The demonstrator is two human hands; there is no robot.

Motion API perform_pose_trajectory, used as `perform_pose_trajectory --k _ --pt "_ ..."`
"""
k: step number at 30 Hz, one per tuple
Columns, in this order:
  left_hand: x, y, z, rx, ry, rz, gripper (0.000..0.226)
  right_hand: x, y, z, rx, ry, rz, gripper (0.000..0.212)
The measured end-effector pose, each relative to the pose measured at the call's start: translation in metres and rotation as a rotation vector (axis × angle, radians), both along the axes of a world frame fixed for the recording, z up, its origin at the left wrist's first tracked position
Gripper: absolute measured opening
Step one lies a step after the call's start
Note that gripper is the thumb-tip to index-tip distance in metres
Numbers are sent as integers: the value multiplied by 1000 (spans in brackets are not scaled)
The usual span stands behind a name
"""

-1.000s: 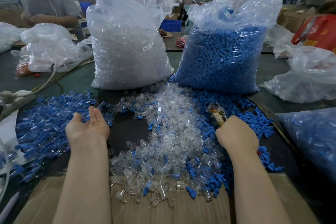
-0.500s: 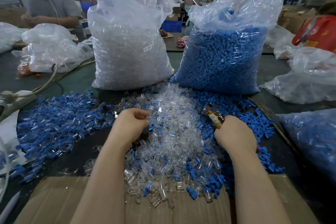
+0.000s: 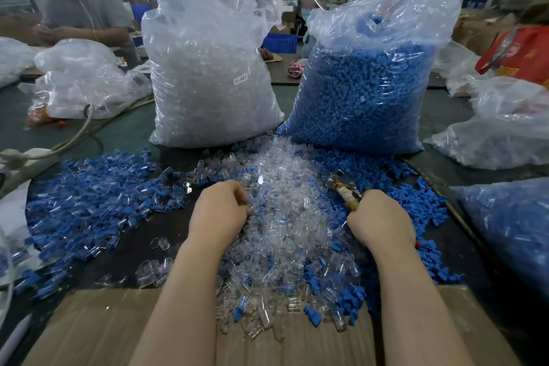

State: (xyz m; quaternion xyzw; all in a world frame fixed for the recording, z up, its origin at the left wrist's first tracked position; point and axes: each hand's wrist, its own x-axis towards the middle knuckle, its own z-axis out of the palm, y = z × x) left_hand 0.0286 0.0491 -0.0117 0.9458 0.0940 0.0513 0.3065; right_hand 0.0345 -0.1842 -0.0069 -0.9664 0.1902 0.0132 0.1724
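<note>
- The left hand [image 3: 221,211] rests at the left edge of the pile of clear plastic pieces [image 3: 285,217] in the middle of the bench [image 3: 127,128].
- Left grip: the fingers are curled inward with the tips buried among the clear pieces. Whether a piece is held cannot be told.
- The right hand [image 3: 381,221] lies at the right edge of the same pile, well apart from the left hand.
- Right grip: closed round the handles of a pliers-type tool [image 3: 344,190].
- The tool projects from the top of the right fist, up and to the left. Its metal head lies over the border between the clear pieces and the loose blue pieces [image 3: 416,202] on the right.
- A second spread of blue pieces [image 3: 89,205] covers the bench to the left of the left hand.
- Two filled bags stand upright behind the pile: a bag of clear pieces [image 3: 208,83] on the left and a bag of blue pieces [image 3: 365,92] on the right.
- A cardboard sheet [image 3: 98,327] lies under both forearms at the near edge; some clear and blue pieces have spilled onto it.
</note>
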Motion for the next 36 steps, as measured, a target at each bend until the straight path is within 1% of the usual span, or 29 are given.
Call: perform_pose_trajectory --k 5,7,9,10,12,15,18,20,23,27,28,30,33,36 --pt "0 0 0 29 1 -19 14 0 2 2 0 -3 -4 22" --pt "0 -1 0 19 15 -60 22 -1 2 1 -3 -22 -10 24" --pt "0 -2 1 55 42 -112 31 -1 1 1 -4 -53 -14 22" --pt "1 -3 1 75 43 -124 31 -1 0 2 -6 -75 -13 18" --pt "1 -4 1 81 25 -115 22 0 -1 2 5 -126 -9 12" --pt "0 -3 2 70 -21 -57 9 2 -2 2 60 -203 -4 16" --pt "0 -3 3 45 -33 -20 9 4 0 0 137 -249 36 21" --pt "1 -5 3 64 -27 -44 10 4 1 0 191 -287 51 23" --pt "0 -8 5 94 -27 -105 18 5 2 2 268 -342 63 19" --pt "-1 -13 6 92 -89 -61 13 5 4 6 378 -400 111 9" --pt "-1 -13 6 55 -103 -41 11 5 5 7 415 -416 117 9" --pt "-2 -15 9 -92 -139 -5 9 5 8 9 472 -455 125 9" --pt "-3 -18 17 -422 -178 51 12 4 13 12 578 -528 161 11" --pt "-2 -26 26 -725 -137 45 7 2 18 15 714 -580 233 16"
